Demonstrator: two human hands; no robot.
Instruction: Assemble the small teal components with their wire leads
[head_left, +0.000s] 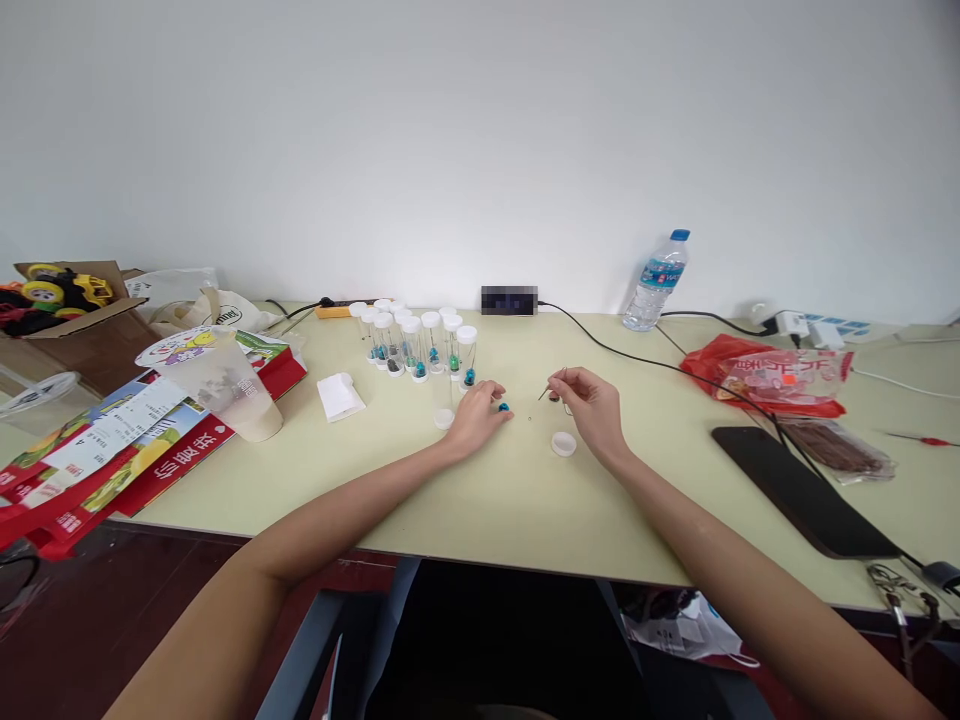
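My left hand (480, 412) rests on the pale green table (495, 490), fingers pinched around a small blue bead (503, 407). My right hand (589, 400) hovers a little to the right and holds thin metal tweezers (552, 384) by the tips of the fingers. Two white caps lie on the table, one (444, 419) left of my left hand and one (563, 444) under my right wrist. Behind my hands stands a cluster of clear tubes (416, 345) with white caps and coloured beads inside.
A water bottle (656, 282) stands at the back right. A red plastic bag (772, 376), a black tablet (802, 490) and cables lie on the right. A plastic cup (225, 385), red cartons (112, 450) and a folded white tissue (339, 395) are on the left.
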